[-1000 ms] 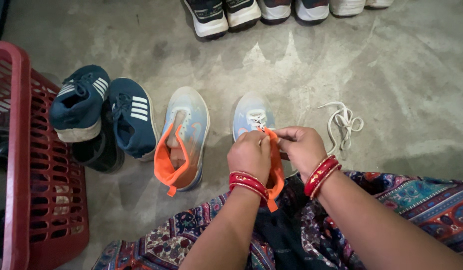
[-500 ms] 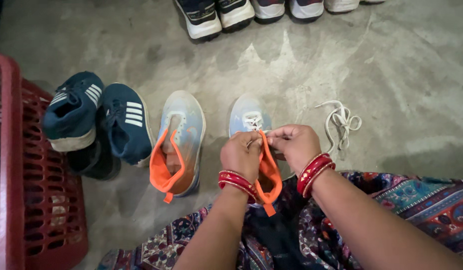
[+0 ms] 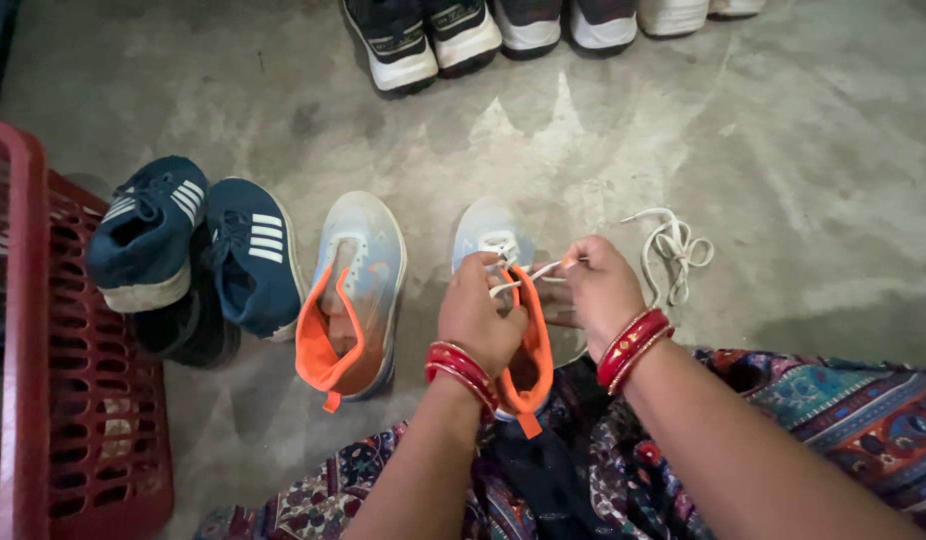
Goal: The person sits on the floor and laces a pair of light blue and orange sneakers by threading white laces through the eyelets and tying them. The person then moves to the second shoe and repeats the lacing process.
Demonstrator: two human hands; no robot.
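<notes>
Head view: a bare, scuffed grey concrete floor (image 3: 783, 150) carries everything. A red plastic basket (image 3: 43, 330) walls off the left edge; a row of sneakers (image 3: 463, 35) lines the top. Open floor lies to the right, beyond a loose white lace (image 3: 673, 245). The light-blue sneaker with orange lining (image 3: 493, 235) sits at centre, beside its mate (image 3: 353, 285) and two navy sneakers (image 3: 198, 245). The left hand (image 3: 478, 310) grips its collar, fingers pressed together; the right hand (image 3: 603, 285) has its fingers pinching the shoe's white lace (image 3: 531, 272).

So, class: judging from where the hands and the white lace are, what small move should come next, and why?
Probably draw the white lace snug through its eyelet: the right hand pinches its end, it runs slack across the light blue shoe, and the left hand steadies the orange collar.
</notes>
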